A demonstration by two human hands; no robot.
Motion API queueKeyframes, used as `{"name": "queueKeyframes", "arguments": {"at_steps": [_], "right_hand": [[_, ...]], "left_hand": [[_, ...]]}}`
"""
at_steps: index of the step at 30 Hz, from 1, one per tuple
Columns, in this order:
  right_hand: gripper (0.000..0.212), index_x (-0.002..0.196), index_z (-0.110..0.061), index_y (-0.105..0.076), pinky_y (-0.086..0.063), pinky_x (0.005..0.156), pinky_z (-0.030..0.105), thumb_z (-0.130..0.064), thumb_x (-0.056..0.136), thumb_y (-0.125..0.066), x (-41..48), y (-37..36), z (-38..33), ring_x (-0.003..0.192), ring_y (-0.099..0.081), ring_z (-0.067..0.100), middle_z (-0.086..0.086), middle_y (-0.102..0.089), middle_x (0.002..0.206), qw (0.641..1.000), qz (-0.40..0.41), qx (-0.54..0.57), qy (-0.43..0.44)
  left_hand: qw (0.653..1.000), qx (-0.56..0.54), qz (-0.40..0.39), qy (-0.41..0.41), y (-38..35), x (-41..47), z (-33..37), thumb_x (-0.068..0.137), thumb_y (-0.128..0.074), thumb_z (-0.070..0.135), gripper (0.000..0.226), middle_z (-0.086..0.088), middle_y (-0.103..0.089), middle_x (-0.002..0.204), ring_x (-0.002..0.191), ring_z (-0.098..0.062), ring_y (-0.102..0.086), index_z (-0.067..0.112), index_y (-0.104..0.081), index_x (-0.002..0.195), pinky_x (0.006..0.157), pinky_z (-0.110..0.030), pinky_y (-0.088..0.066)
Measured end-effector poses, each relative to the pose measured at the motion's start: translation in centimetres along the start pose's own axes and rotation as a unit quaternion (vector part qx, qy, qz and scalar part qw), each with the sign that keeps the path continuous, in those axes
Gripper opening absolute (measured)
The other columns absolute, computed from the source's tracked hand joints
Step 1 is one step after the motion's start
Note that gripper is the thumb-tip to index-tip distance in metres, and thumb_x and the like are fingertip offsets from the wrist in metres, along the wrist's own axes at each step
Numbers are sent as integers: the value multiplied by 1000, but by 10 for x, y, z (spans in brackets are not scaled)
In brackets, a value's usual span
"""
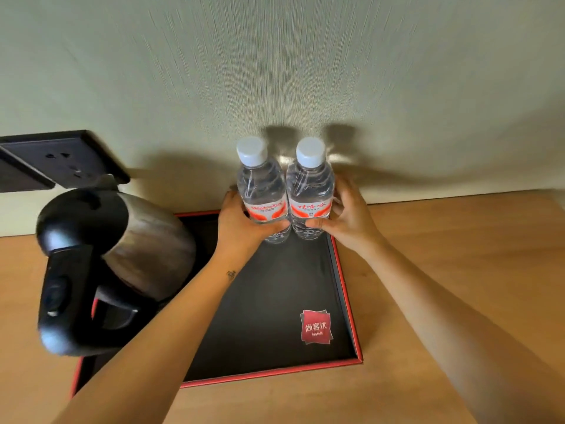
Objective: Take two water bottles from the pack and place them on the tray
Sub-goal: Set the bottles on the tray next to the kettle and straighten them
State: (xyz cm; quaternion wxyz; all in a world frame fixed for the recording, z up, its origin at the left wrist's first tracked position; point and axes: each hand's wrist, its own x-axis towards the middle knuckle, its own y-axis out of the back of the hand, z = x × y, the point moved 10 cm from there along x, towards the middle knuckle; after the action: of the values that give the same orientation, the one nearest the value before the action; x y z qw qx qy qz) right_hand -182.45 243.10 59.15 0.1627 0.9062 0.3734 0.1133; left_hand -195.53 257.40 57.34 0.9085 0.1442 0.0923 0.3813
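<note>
Two water bottles: left bottle (263,191) and right bottle (310,189), both full, so some weight is expected for their size. Thin clear plastic; walls likely to give under a hard squeeze. Smooth film labels may be slippery; best taken at the label band or the ribbed body below it, not by the cap.

Left hand (241,223) is wrapped around the left bottle at label height; right hand (345,215) is wrapped around the right bottle likewise. Bottles upright, touching side by side.

Position: at the tray's (342,280) 12 o'clock end, near the wall. Whether the bases rest on the tray floor cannot be told.

Look: pale blue-white caps, red-and-white labels, clear water. Kettle (122,255) stands at the tray's 9 o'clock on the wooden worktop (458,255).
</note>
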Motion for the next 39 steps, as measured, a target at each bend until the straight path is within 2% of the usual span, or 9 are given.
{"name": "queueKeyframes", "arguments": {"at_steps": [2,7,11,15,19,22,29,33,39], "right_hand": [[77,119,-26,-43,-47,93,23,-2,58,-82,-3,1,4,116,-53,22,17,-47,129,1000,7,22,-11],[79,127,-13,-38,-46,97,32,-4,61,-81,-12,1,14,111,-54,14,7,-53,126,998,8,20,-52],[85,131,-15,-31,-43,97,32,-9,62,-81,-13,-3,8,115,-52,15,7,-53,130,998,-3,-24,-51],[89,130,-11,-30,-38,97,29,-7,59,-82,-13,-4,-1,121,-50,23,10,-52,132,997,-23,-51,-56],[94,130,-14,-26,-39,104,41,-14,56,-85,-12,16,-22,123,-48,25,10,-50,135,996,-11,-68,-61],[97,132,-15,-24,-42,97,35,-21,58,-85,-7,30,-55,117,-51,23,8,-50,131,995,-14,-99,-12],[57,118,-20,-48,-36,66,16,-25,69,-77,8,42,-140,83,-48,10,3,-53,103,980,-2,-170,102],[43,112,-17,-55,-37,69,27,-23,74,-73,9,36,-156,82,-49,16,0,-52,93,963,-23,-243,113],[28,98,-12,-63,-42,73,31,-17,72,-74,9,35,-156,85,-56,24,12,-63,97,957,-37,-271,99]], "left_hand": [[1000,23,8,-20,-3,-2,6,49,-90,17,69,-12,-62,116,105,-20,-62,16,-54,109,84,-26,-52],[993,92,6,-76,-14,-8,20,51,-88,17,76,-1,-48,107,113,-28,-49,9,-51,117,90,-31,-41],[990,109,-15,-86,-14,-10,25,52,-89,18,86,-14,-53,121,119,-30,-48,6,-46,125,100,-43,-44],[989,123,-31,-78,-12,-13,34,53,-88,16,94,-15,-47,130,126,-30,-43,5,-37,132,104,-43,-41],[987,133,-62,-67,0,-20,43,54,-88,15,96,-17,-45,132,122,-32,-46,6,-34,132,99,-43,-44],[984,148,-49,-82,21,-22,63,56,-88,24,88,-15,-50,125,110,-26,-51,10,-39,127,88,-34,-44],[965,169,7,-202,53,-12,158,65,-82,30,65,-12,-60,109,85,-21,-55,8,-53,120,72,-21,-40],[955,229,-6,-186,42,-8,180,69,-78,38,55,-13,-68,97,91,-29,-62,7,-62,111,73,-24,-40],[937,323,-64,-117,25,-7,167,75,-69,46,57,-13,-63,119,107,-31,-59,8,-58,116,88,-41,-50]]}}
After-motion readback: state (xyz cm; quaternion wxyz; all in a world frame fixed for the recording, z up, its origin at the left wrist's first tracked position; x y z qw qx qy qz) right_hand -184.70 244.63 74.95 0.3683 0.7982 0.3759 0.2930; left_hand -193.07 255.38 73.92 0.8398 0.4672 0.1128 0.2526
